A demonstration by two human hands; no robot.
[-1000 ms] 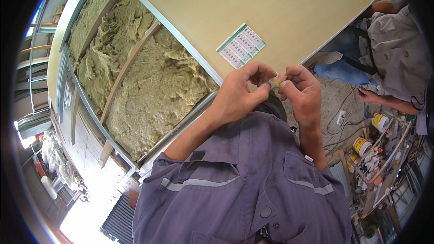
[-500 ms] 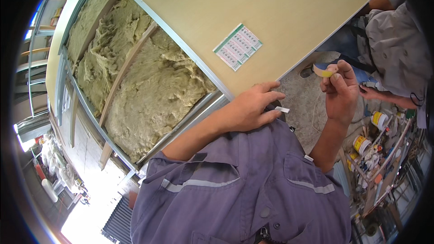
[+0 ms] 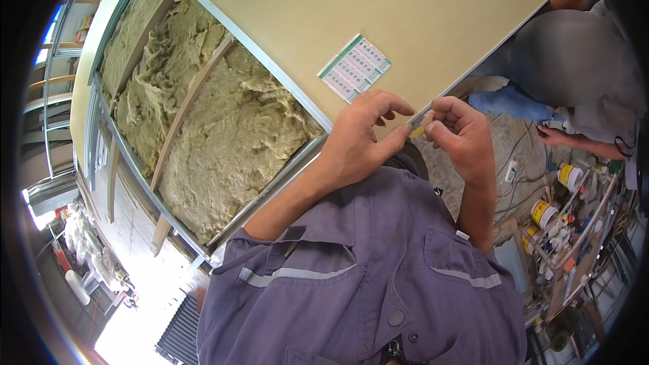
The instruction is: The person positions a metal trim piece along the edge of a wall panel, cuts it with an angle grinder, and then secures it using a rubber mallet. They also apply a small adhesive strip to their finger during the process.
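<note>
My right hand (image 3: 464, 136) pinches a short flexible strip (image 3: 418, 131), pale with a yellow part. Most of it is covered by the fingers. Close on its left is my left hand (image 3: 358, 136), its thumb tip at the strip's end and its index finger raised apart from the thumb. Both hands are in front of my body, over the near corner of a large cream panel (image 3: 433, 20). A white label sheet with green edges and rows of small print (image 3: 354, 66) lies on that panel, just beyond my left hand.
Left of the panel, a metal frame holds fibrous insulation (image 3: 230, 135) crossed by wooden slats (image 3: 193, 94). Another person (image 3: 595, 94) is at the far right. Below them are white-and-yellow tubs (image 3: 543, 213), cables and cluttered tools. A small white piece (image 3: 511, 171) is on the floor.
My right hand has come left and down with the strip, to my left hand. My left hand has shifted slightly left, its thumb now at the strip. The white piece near it is gone from there.
</note>
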